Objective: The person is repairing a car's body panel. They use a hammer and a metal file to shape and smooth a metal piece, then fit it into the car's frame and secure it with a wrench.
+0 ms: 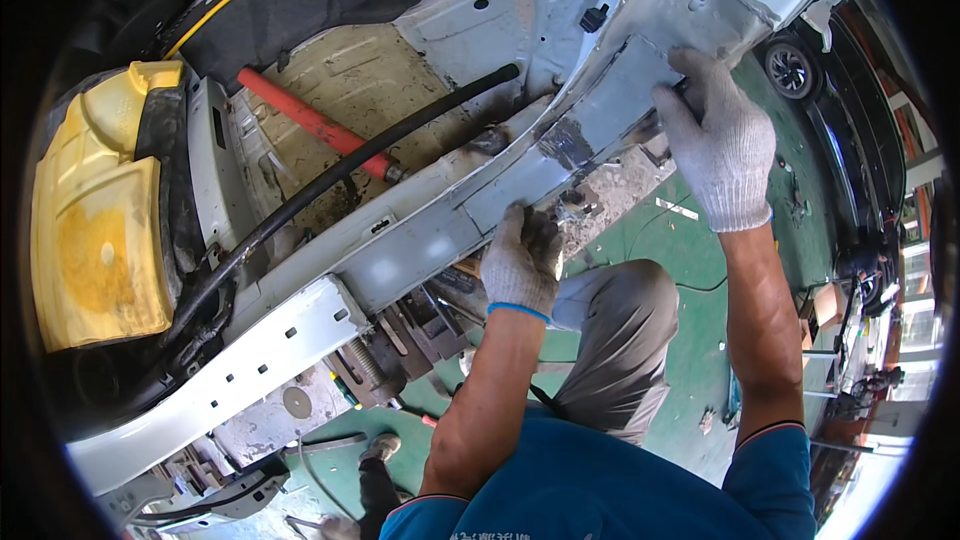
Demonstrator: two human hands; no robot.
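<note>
A bare grey sheet-metal panel [525,180] lies along the door sill [410,253] of a stripped car body, with visible seams and a dark scorched patch. My left hand [522,262], in a knitted work glove with a blue cuff, curls its fingers at the panel's lower edge near the left seam. The right hand [722,145], gloved too, grips the lower edge at the far right end, below the pillar base [690,5]. Its thumb and fingertips rest over the metal; the panel's underside is hidden.
Inside the body lie a red cylinder [310,120] and a black hose [350,175]. Yellow foam [105,240] stands at left. Below the sill are metal clamps [405,340]. A black car [850,140] stands at right on the green floor; another person's shoe [382,447] shows below.
</note>
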